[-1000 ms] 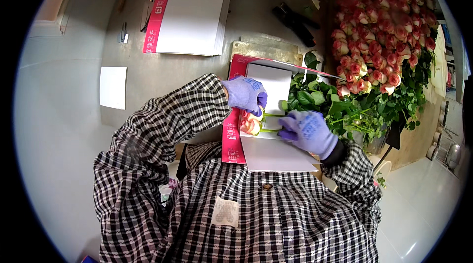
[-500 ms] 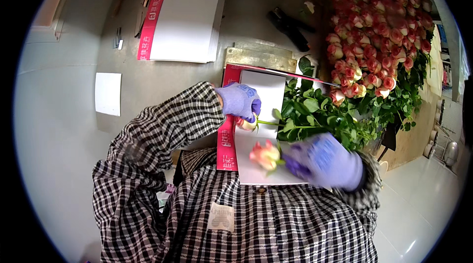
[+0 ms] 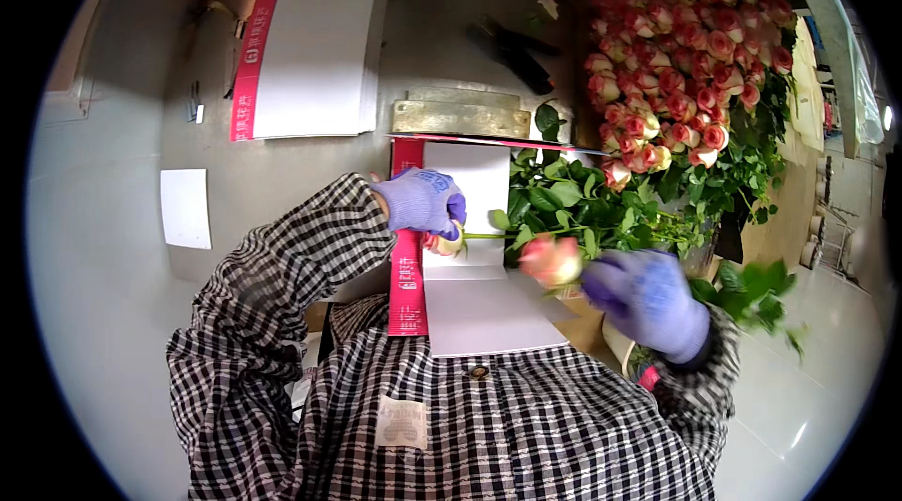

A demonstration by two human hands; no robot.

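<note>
My left hand (image 3: 423, 200), in a purple-palmed lavender glove, has its fingers closed at the bloom of a pink-and-cream rose (image 3: 443, 244). That rose lies across an open folded white card sheet (image 3: 479, 313) with a pink printed border, its stem running right into green leaves. To the right, my right hand (image 3: 653, 302), in a matching glove, grips a second rose (image 3: 552, 261) just below its blurred bloom. This bloom hangs over the sheet's right side, and leaves (image 3: 752, 292) stick out past my wrist. The sheet's near edge reaches my checked shirt.
A large heap of pink-and-cream roses (image 3: 695, 60) lies at the far right, foliage beneath. A stack of white sheets with pink borders (image 3: 315, 41) is at the back left. Behind the open sheet stands a metal block (image 3: 460, 116); beyond it lies a black tool (image 3: 517, 60).
My right hand has moved right with its rose, lifting the bloom away from the sheet. My left hand keeps its place at the other rose. The whole view has shifted slightly.
</note>
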